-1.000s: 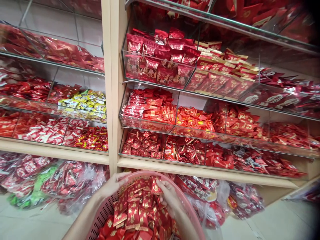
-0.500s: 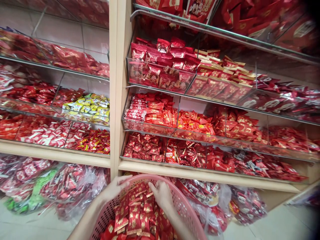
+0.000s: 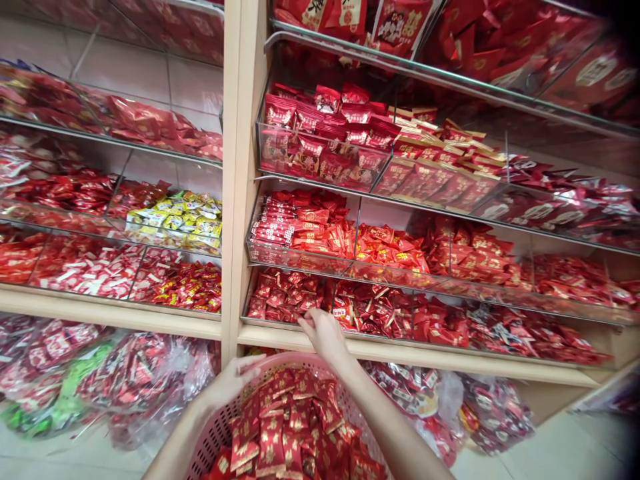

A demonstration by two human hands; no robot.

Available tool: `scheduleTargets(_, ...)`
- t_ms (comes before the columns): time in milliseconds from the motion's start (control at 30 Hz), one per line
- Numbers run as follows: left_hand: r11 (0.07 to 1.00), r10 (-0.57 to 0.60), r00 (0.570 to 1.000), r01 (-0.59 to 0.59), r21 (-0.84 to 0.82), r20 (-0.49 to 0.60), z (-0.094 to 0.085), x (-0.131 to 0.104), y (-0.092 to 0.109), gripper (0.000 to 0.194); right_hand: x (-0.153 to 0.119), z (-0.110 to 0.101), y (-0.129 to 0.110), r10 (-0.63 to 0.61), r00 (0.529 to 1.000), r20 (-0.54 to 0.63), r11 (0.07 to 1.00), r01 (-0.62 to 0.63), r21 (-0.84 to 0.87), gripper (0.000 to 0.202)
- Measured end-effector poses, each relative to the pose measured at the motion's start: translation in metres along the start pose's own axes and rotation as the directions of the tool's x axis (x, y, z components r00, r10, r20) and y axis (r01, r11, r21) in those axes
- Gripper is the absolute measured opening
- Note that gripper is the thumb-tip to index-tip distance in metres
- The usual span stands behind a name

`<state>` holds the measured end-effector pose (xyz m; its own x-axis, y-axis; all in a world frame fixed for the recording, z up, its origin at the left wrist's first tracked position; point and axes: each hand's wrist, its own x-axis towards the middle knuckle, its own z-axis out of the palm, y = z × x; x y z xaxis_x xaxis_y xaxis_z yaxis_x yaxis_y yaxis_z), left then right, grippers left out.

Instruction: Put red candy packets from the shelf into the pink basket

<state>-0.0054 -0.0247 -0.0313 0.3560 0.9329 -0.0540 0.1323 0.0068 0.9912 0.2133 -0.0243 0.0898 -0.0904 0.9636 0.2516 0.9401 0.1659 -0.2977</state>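
A pink perforated basket (image 3: 213,427) full of red packets with gold print (image 3: 273,433) stands at the bottom centre. My left hand (image 3: 234,381) is at the basket's upper left rim, fingers stretched out and apart, somewhat blurred. Over the front edge of the lowest shelf, my right hand (image 3: 323,333) is bent with its fingers drawn together beside the small dark red packets (image 3: 285,293) in the left compartment. Whether anything lies between those fingertips is too small to tell.
Clear-fronted shelves hold red packets (image 3: 325,157) and, on the left unit, yellow ones (image 3: 183,217). A wooden post (image 3: 235,167) divides the units. Plastic bags of packets (image 3: 140,380) lie on the floor (image 3: 590,440) under the wooden ledge (image 3: 450,357).
My right hand has moved up out of the basket to the lowest shelf's front edge. The left hand stays near the rim.
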Motion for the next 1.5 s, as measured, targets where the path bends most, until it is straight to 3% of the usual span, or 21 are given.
scheduleTargets(167,1.0,-0.007,1.0,0.007,0.017,0.003,0.0,0.0,-0.002,0.069,0.059,0.005,-0.01,-0.02,0.994,0.103,1.0,0.021,-0.007,0.019)
scheduleTargets(333,1.0,0.019,0.999,-0.019,0.021,0.027,-0.001,0.0,-0.002,0.064,0.081,0.016,-0.013,0.04,0.97,0.24,0.999,-0.038,-0.014,0.022)
scheduleTargets(667,1.0,-0.005,1.0,0.005,0.003,0.01,0.001,-0.001,-0.001,0.068,0.086,0.019,-0.008,0.067,0.894,0.443,0.972,-0.158,0.172,0.028)
scheduleTargets(867,1.0,0.012,1.0,-0.012,0.007,0.014,0.002,-0.003,0.003,0.064,0.086,0.015,-0.013,0.068,0.863,0.5,0.955,-0.201,0.217,0.034)
scheduleTargets(1300,0.999,0.014,0.999,-0.015,0.037,0.043,0.002,-0.003,0.003,0.063,0.089,0.015,-0.015,0.075,0.843,0.532,0.97,-0.186,0.158,0.035)
scheduleTargets(1500,0.999,0.016,0.999,-0.018,0.04,0.052,0.0,0.0,-0.003,0.067,0.087,0.014,-0.016,0.046,0.862,0.505,0.977,-0.144,0.156,0.028)
